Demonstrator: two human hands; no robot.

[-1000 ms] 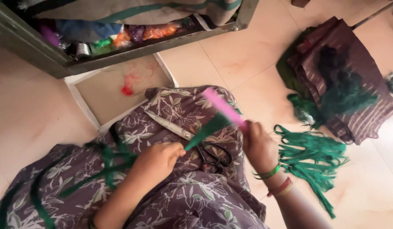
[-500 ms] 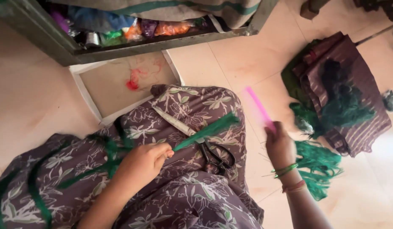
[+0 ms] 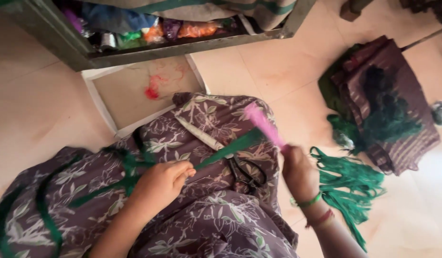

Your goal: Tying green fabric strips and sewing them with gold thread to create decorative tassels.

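Floor (image 3: 49,110): 1 scissors (image 3: 240,167), 1 pink comb (image 3: 264,125) in rt hand (image 3: 297,172), lft hand (image 3: 161,184) pinching 1 green tassel (image 3: 230,147).

Left hand (image 3: 160,184) fingers pinched closed, knuckles up; right hand (image 3: 297,172) fisted, wrist raised, blurred.

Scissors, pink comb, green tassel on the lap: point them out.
scissors (image 3: 245,173): head view, black handle loops
pink comb (image 3: 264,125): head view, middle of the blurred comb
green tassel (image 3: 230,146): head view, flat stretch toward its fanned end
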